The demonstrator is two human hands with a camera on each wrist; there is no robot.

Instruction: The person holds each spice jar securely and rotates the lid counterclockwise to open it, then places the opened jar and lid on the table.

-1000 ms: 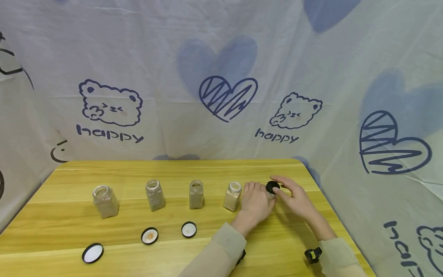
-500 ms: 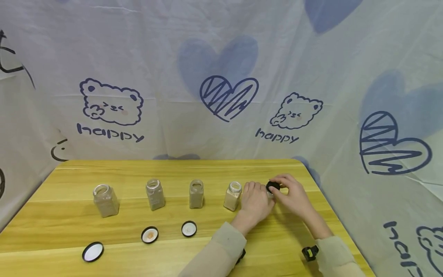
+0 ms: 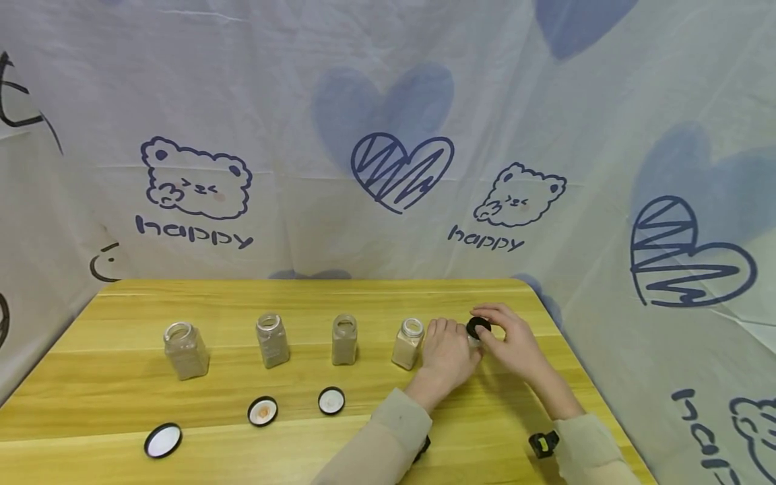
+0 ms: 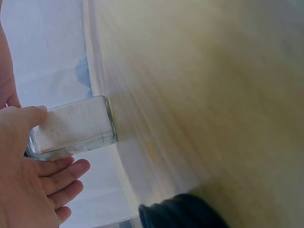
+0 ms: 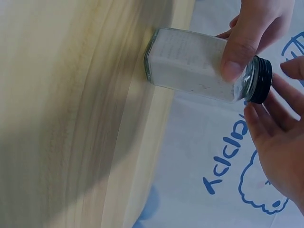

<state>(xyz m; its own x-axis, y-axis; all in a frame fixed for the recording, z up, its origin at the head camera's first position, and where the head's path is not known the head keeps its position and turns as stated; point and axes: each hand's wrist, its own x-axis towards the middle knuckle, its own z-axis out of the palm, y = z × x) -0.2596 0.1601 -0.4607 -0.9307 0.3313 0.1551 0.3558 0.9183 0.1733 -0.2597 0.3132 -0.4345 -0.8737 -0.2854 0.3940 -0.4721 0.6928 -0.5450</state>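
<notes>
A square glass jar (image 5: pixel 190 66) of whitish powder stands on the table at the right, its black lid (image 3: pixel 478 328) seated on the neck. My left hand (image 3: pixel 447 357) grips the jar's body, thumb on one face, as the left wrist view shows from the side. Around the lid's edge my right hand (image 3: pixel 516 347) holds with thumb and fingertips. Just left of my left hand is an open jar (image 3: pixel 407 344) of cream-coloured powder. In the head view the hands hide most of the gripped jar.
Further left stand more open jars of greyish powder: one jar (image 3: pixel 344 340) near the middle, another jar (image 3: pixel 273 341), and a wider jar (image 3: pixel 186 351). Three black-rimmed lids lie upturned in front: a lid (image 3: pixel 331 401), a stained lid (image 3: pixel 263 411) and a larger lid (image 3: pixel 163 440).
My right hand has turned slightly and shifted a little left around the lid, its fingers curling in closer. My left hand and the other jars have stayed in place.
</notes>
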